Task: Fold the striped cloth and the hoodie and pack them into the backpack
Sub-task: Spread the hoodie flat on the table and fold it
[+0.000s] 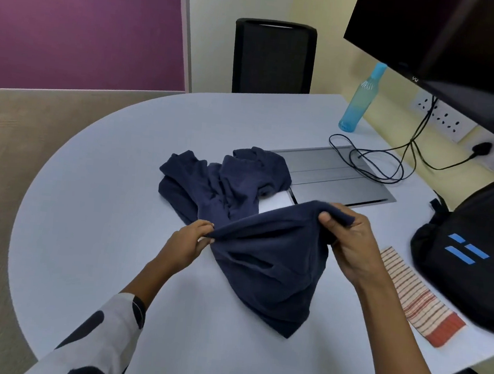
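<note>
A navy blue hoodie (267,249) lies crumpled on the pale round table (93,202), its far part bunched near the table's middle. My left hand (190,241) pinches an edge of the hoodie. My right hand (350,242) grips another part of the same edge, lifted a little off the table, so the cloth hangs stretched between both hands. The striped cloth (422,300), cream with red stripes and an orange end, lies folded flat at the right. A black backpack (481,251) with blue bars stands right beside it.
A grey cable hatch (337,177) is set in the table behind the hoodie, with black cables (371,162) looped on it. A blue bottle (361,100) stands at the back. A monitor (453,40) hangs at the upper right; a black chair (273,58) stands beyond the table.
</note>
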